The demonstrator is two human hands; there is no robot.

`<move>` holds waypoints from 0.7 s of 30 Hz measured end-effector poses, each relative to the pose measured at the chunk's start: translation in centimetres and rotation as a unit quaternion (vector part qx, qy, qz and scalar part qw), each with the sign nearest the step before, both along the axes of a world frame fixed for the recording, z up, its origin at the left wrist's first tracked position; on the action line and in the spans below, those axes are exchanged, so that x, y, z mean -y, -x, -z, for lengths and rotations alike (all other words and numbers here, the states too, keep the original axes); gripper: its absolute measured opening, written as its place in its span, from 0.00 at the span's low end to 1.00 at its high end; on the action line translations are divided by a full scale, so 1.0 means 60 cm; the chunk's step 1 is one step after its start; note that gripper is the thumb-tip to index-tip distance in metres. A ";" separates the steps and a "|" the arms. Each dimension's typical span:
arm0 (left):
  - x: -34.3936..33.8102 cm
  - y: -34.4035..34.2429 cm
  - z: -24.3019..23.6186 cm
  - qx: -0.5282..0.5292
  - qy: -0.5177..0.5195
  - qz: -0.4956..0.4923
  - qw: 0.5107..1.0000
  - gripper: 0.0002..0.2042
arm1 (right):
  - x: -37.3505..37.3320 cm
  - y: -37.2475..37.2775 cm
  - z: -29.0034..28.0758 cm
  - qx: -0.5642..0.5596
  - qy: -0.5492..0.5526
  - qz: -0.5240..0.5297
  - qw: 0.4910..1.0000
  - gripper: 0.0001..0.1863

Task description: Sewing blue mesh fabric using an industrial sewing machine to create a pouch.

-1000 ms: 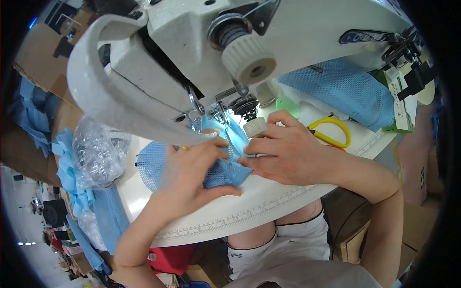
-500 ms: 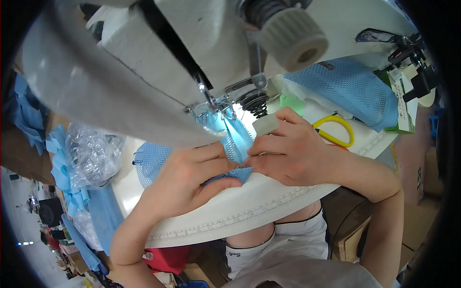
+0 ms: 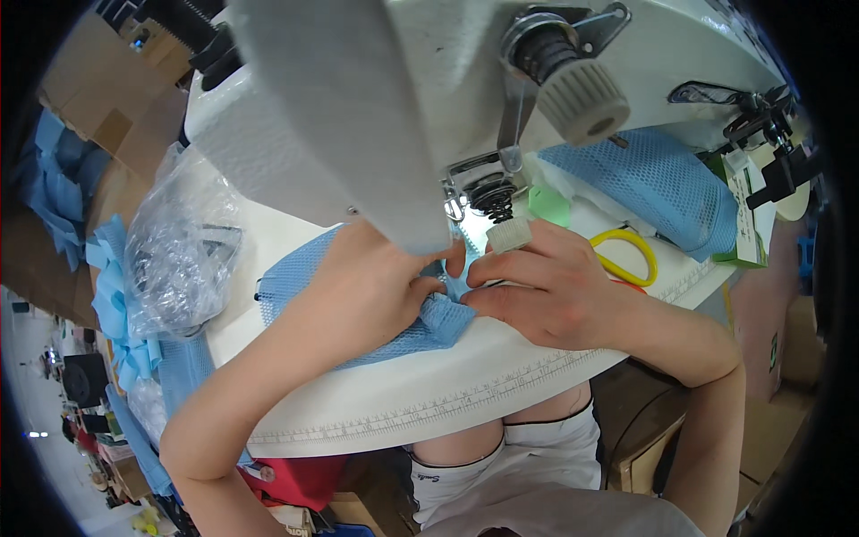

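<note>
A piece of blue mesh fabric (image 3: 420, 329) lies on the white table (image 3: 429, 398) under the head of a white sewing machine (image 3: 403, 98). My left hand (image 3: 371, 286) presses down on the fabric just left of the needle area. My right hand (image 3: 537, 286) pinches the fabric's folded edge right below the presser foot (image 3: 490, 201). The fingertips of both hands meet at the fabric near the needle, which the machine head partly hides.
Scissors with yellow handles (image 3: 631, 259) lie right of my right hand. More blue mesh fabric (image 3: 653, 183) is piled at the back right. A crumpled clear plastic bag (image 3: 174, 255) and light blue cloth strips (image 3: 112, 295) sit at the left. Cardboard boxes (image 3: 85, 98) stand far left.
My head has moved closer, so the machine head fills more of the view. Both hands have stayed on the fabric and drawn together at the needle area.
</note>
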State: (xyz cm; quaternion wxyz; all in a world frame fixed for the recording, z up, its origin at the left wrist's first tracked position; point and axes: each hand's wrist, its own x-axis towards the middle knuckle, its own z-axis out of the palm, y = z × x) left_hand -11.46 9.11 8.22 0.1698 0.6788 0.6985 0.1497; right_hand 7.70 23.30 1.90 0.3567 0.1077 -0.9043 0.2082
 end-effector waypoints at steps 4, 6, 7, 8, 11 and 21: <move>-0.005 0.017 0.044 0.096 -0.076 0.047 0.991 0.08 | -0.003 -0.001 -0.004 0.020 0.018 0.007 1.000 0.09; -0.008 0.027 0.064 0.105 -0.086 0.059 0.989 0.07 | -0.004 -0.001 -0.003 0.026 0.027 0.004 0.999 0.09; -0.007 0.031 0.070 0.114 -0.096 0.073 0.986 0.06 | -0.004 -0.002 -0.003 0.032 0.035 0.003 0.999 0.09; -0.007 0.031 0.073 0.114 -0.097 0.073 0.986 0.06 | -0.006 -0.003 -0.005 0.032 0.034 0.003 0.999 0.09; -0.008 0.030 0.078 0.092 -0.153 0.089 0.980 0.05 | -0.009 -0.003 -0.009 0.069 0.041 -0.006 0.997 0.10; -0.005 0.025 0.083 0.047 -0.207 0.126 0.969 0.03 | -0.010 -0.004 -0.030 0.117 0.081 0.005 0.990 0.10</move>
